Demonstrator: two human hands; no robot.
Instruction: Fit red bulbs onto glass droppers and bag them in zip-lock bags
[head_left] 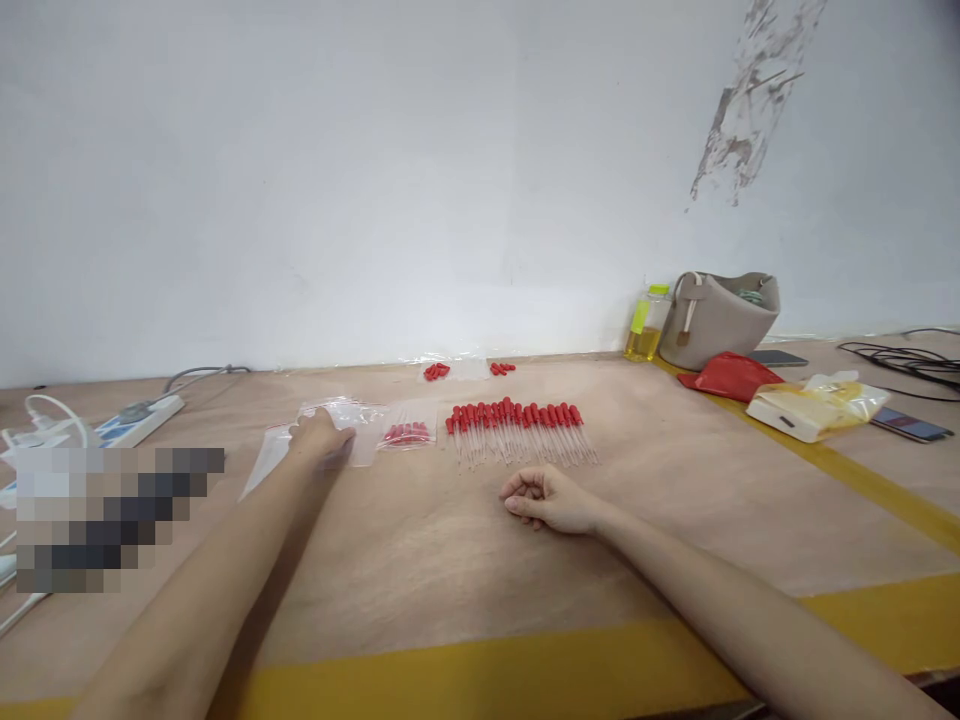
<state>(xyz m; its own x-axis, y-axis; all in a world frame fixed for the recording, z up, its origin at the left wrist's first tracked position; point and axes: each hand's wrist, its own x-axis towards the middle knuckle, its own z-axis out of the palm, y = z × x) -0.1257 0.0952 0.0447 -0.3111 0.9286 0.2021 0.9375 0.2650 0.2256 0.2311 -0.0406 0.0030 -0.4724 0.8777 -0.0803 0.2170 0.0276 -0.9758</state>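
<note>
My left hand (322, 437) reaches over flat clear plastic zip bags (366, 440) and touches them, thumb spread to the right; its other fingertips are partly hidden. On the table lies my right hand (551, 500), fingers curled loosely inward and nothing visible in them. Beyond it is a row of clear, thin-stemmed droppers (517, 440) with red bulb tops (507, 410), side by side with the bulbs away from me. Between the row and the loose bags sits a filled clear bag (407, 428) with red-topped pieces inside.
Small red bulbs (436, 371) lie near the wall with clear plastic. At right are a bottle of yellow liquid (643, 335), a grey bag (716, 325), a red pouch (727, 378), a plastic-wrapped pack (810, 408), a phone (911, 424) and black cable (907, 358). A power strip (142, 420) is left.
</note>
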